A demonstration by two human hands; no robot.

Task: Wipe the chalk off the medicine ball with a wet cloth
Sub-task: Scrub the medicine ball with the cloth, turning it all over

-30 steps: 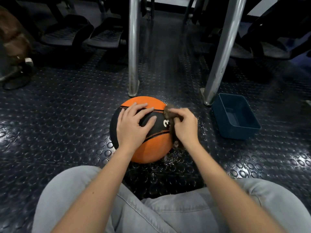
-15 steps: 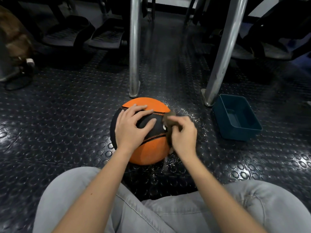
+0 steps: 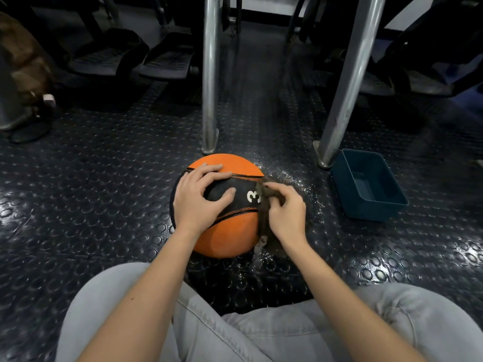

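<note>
An orange medicine ball [image 3: 230, 236] with a black band and a white "3" sits on the studded rubber floor in front of my knees. My left hand [image 3: 196, 202] lies spread over its top left, fingers pressing on the band. My right hand [image 3: 286, 214] grips a dark brown wet cloth [image 3: 264, 223] against the ball's right side, next to the "3". The cloth hangs down the side to the floor. Part of the ball's right flank is hidden behind the cloth and hand.
A teal plastic tub [image 3: 368, 184] stands on the floor to the right. Two metal legs [image 3: 210, 74] [image 3: 345, 82] rise just behind the ball. Water drops glisten on the floor around the ball. Dark gym equipment fills the background. My grey-trousered legs [image 3: 235, 330] are in the foreground.
My right hand with the cloth has slid a little down and right along the ball's side, uncovering the "3". My left hand holds its place.
</note>
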